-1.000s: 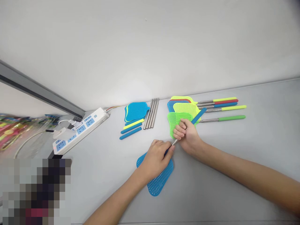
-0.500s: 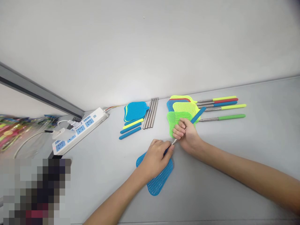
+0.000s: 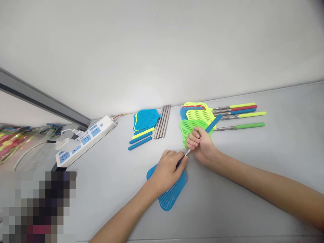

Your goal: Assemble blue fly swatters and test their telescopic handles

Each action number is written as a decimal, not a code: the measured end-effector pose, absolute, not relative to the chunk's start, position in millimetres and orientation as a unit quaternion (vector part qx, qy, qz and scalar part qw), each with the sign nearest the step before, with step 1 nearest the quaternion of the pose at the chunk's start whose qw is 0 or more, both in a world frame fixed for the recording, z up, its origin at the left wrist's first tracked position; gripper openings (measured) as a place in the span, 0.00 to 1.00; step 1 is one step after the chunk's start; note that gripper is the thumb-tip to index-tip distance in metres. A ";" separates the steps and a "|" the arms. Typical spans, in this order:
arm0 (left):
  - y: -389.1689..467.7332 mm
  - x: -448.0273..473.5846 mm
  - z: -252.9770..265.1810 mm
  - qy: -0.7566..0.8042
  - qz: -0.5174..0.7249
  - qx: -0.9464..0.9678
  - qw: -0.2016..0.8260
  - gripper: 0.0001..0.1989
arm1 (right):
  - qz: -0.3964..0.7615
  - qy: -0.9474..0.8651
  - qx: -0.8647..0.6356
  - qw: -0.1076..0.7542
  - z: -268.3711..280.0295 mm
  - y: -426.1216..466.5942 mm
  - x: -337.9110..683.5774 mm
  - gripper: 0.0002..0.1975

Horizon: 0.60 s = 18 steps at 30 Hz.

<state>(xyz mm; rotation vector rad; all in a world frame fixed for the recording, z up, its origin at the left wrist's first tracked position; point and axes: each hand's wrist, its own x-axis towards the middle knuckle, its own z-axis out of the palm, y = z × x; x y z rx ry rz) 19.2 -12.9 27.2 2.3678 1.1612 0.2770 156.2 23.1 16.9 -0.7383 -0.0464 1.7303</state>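
Note:
A blue fly swatter (image 3: 170, 196) slants across the front of the grey table, its perforated head nearest me. My left hand (image 3: 168, 168) is closed around the neck of the head and covers part of it. Farther up, my right hand (image 3: 199, 143) wraps its fingers round the metal rod, with the blue grip (image 3: 214, 124) sticking out above the thumb. A short length of silvery rod shows between the two hands. Just behind my right hand lies a green fly swatter (image 3: 188, 129), partly hidden by it.
Several swatters with yellow, red and blue grips (image 3: 243, 110) lie at the back right. Loose blue swatter heads (image 3: 146, 118), metal rods (image 3: 163, 122) and grip sleeves (image 3: 140, 143) lie left of them. A power strip (image 3: 86, 141) with plugs and cables stands at the left.
Both hands keep the same hold on the blue fly swatter. The whole view has shifted very slightly; nothing on the table has visibly moved.

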 end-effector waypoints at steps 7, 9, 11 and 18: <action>-13.0 19.8 28.3 0.429 0.104 0.863 0.246 0.14 | 0.744 -0.019 -0.316 0.588 16.7 23.0 156.3 0.17; -12.8 19.9 28.2 0.429 0.105 0.863 0.246 0.14 | 0.745 -0.020 -0.315 0.588 16.4 22.9 156.3 0.17; -12.7 20.0 28.3 0.428 0.107 0.862 0.248 0.14 | 0.746 -0.020 -0.314 0.587 16.1 22.9 156.2 0.17; -12.7 20.1 29.6 0.429 0.111 0.861 0.252 0.14 | 0.746 -0.030 -0.316 0.585 16.2 22.4 156.5 0.17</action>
